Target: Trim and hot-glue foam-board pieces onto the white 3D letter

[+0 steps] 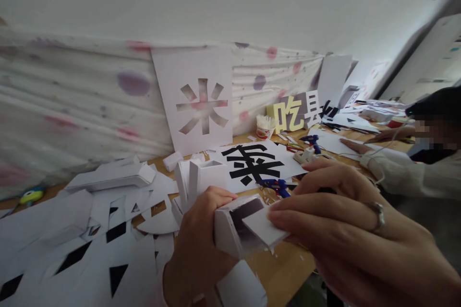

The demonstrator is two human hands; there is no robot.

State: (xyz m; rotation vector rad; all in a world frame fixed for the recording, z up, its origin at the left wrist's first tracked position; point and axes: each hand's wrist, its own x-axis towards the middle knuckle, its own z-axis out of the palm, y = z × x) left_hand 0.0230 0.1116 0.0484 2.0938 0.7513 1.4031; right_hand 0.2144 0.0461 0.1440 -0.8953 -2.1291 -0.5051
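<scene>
The left hand [200, 235] is closed around a small white foam-board box [230, 228], gripping its left side at the near edge of the counter [281, 268], open face turned to the right. The right hand [345, 230], fingers pinched flat, holds a small white card piece [262, 228] touching the box's opening from the right. Paper scraps [90, 244] lie to the left; a blue glue gun [275, 186] lies just beyond.

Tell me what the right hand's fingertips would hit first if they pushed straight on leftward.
Probably the small white card piece the right hand already pinches, then the open white box form held by the left hand; depth is uncertain.
</scene>
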